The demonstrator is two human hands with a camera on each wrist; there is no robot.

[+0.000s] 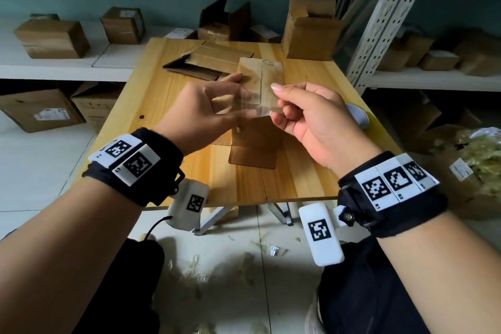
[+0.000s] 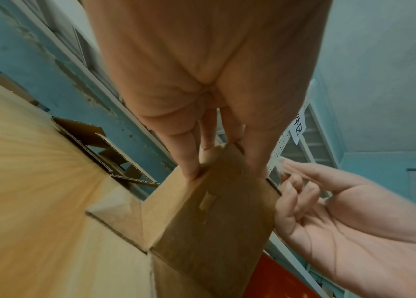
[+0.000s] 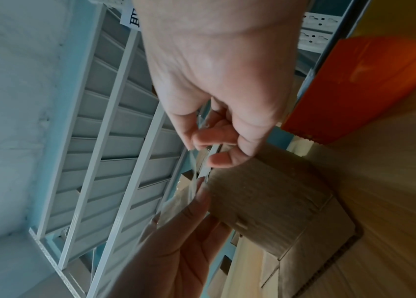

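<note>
A strip of clear tape [image 1: 252, 103] is stretched between my two hands above a small brown cardboard box [image 1: 254, 149] that stands on the wooden table [image 1: 162, 84]. My left hand [image 1: 235, 95] holds the tape's left end with thumb and fingers. My right hand [image 1: 275, 100] pinches the right end between thumb and forefinger. In the right wrist view the tape [image 3: 193, 181] runs from the right hand [image 3: 201, 149] down to the left hand [image 3: 189, 201], with the box [image 3: 265, 191] beside it. In the left wrist view the left hand [image 2: 222, 161] hovers over the box [image 2: 214, 221], and the right hand [image 2: 293, 181] is close by.
Flattened cartons [image 1: 208, 62] lie at the back of the table, and an open carton [image 1: 309, 32] stands at its back right corner. A tape roll [image 1: 357, 116] sits at the right edge. White shelves [image 1: 54, 68] with boxes and a perforated rack post [image 1: 379, 22] surround the table. Scraps litter the floor [image 1: 217, 266].
</note>
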